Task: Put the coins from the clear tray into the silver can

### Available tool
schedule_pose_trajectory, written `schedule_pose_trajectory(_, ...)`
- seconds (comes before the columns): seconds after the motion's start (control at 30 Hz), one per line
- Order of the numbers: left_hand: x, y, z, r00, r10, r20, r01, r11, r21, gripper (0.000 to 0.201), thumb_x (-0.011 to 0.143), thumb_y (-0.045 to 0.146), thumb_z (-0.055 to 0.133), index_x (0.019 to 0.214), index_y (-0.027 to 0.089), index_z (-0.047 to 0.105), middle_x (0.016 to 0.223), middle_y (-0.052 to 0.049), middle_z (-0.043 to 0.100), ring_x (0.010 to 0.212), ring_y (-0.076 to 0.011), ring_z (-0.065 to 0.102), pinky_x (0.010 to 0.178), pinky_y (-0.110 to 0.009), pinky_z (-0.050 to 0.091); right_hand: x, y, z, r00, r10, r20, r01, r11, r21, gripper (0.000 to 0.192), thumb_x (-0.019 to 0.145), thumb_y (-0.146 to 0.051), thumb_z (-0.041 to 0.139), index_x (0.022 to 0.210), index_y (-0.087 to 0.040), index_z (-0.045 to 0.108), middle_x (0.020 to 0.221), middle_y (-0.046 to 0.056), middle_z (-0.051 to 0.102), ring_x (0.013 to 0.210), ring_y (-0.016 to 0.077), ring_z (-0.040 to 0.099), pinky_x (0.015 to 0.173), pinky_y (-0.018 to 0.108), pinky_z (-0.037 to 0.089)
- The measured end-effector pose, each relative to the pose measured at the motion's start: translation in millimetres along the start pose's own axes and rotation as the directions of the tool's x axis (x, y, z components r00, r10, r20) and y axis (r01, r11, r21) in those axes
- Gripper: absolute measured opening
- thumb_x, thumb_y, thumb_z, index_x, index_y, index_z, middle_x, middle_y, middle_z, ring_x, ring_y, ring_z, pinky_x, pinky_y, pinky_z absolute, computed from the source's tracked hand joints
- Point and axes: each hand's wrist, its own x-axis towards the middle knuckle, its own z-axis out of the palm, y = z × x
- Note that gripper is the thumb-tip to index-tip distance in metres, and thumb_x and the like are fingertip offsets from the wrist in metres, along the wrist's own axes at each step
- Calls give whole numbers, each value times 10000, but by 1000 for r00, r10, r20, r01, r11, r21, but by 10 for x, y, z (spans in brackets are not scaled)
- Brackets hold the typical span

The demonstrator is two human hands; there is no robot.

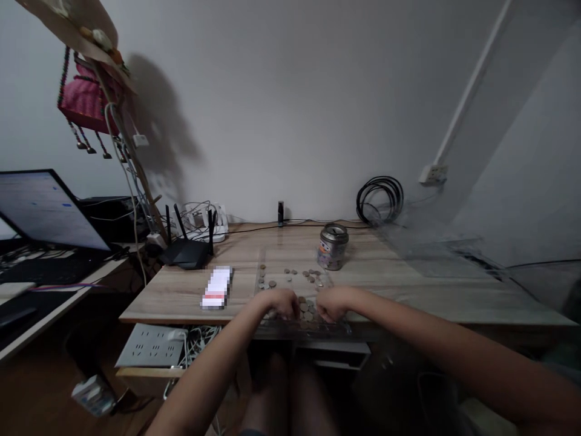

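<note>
My left hand (282, 303) and my right hand (332, 304) are both lowered to the front edge of the desk, a short gap apart. Fingers on each are curled downward and closed, and their tips are hidden, so what they grip cannot be made out. Between them lies a pile of coins (308, 316) on a clear plastic sheet or shallow tray (348, 329). Smaller groups of coins (311, 276) are spread farther back, with more along the left side. A printed metal tin (333, 248) stands upright behind the right hand.
A phone (216, 287) lies left of the coins, near a black router (187, 251). A small dark bottle (280, 214) and coiled black cable (380, 200) are by the wall. Clear plastic (436, 254) covers the right rear. Below left, an open drawer (149, 375) holds a power strip.
</note>
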Motion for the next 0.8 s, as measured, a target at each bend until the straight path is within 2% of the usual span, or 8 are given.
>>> schedule_pose_trajectory(0.07,89,-25,41,981,-22,-191,-22,974,-224,159,498,45,612,587,167,662,494,33,586,467,-97,511,517,-197,414,5,-12,-83,1000,-23,-8,24,998,61,135,521,-55,574,538,-179,623,444,-47,502,454,92,438,490,201,329)
schedule_pose_trajectory(0.13,180,-59,82,847,-143,-512,-131,878,-461,121,524,61,626,601,154,638,493,30,572,481,-95,517,545,-201,433,42,-2,-186,981,-57,-188,95,975,202,111,553,-104,600,632,-169,642,521,-36,548,503,93,471,494,191,338)
schedule_pose_trajectory(0.23,274,-84,110,705,-337,-624,-418,513,-750,95,606,59,593,658,135,615,547,7,584,521,-92,544,596,-211,466,194,25,-336,894,-68,-443,258,886,385,149,618,-238,615,727,-141,642,604,-9,594,555,101,511,506,190,366)
schedule_pose_trajectory(0.43,264,8,86,779,-459,-427,-556,-192,-809,145,738,30,466,685,121,566,642,-37,604,623,-91,587,686,-207,506,597,-49,-377,814,93,-574,264,820,508,194,670,-294,573,678,-116,651,602,32,645,547,123,552,512,208,397)
schedule_pose_trajectory(0.57,215,42,93,844,-432,-319,-452,-250,-856,205,843,144,369,791,86,559,614,-60,583,575,-105,582,566,-194,511,536,17,-454,735,140,-663,202,889,412,226,717,-321,537,649,-153,672,617,27,665,601,154,577,551,231,409)
schedule_pose_trajectory(0.7,175,30,129,886,-393,-248,-369,-270,-890,252,847,199,361,916,40,544,641,-94,589,640,-143,614,543,-209,521,182,567,-858,448,402,-799,-7,895,447,296,788,-336,438,837,-157,668,873,103,674,801,218,586,676,305,421)
schedule_pose_trajectory(0.73,167,30,138,890,-386,-242,-360,-269,-893,235,833,175,378,944,39,536,659,-96,595,660,-149,622,546,-213,526,97,759,-972,291,535,-794,-168,845,508,300,778,-376,452,844,-172,661,871,115,665,803,236,581,674,331,417)
schedule_pose_trajectory(0.8,154,41,148,891,-379,-250,-355,-239,-904,214,808,108,401,970,39,523,707,-102,610,690,-149,633,546,-200,525,-19,1130,-1151,269,586,-765,-278,807,521,286,767,-362,461,811,-154,653,840,185,637,825,291,559,673,401,399)
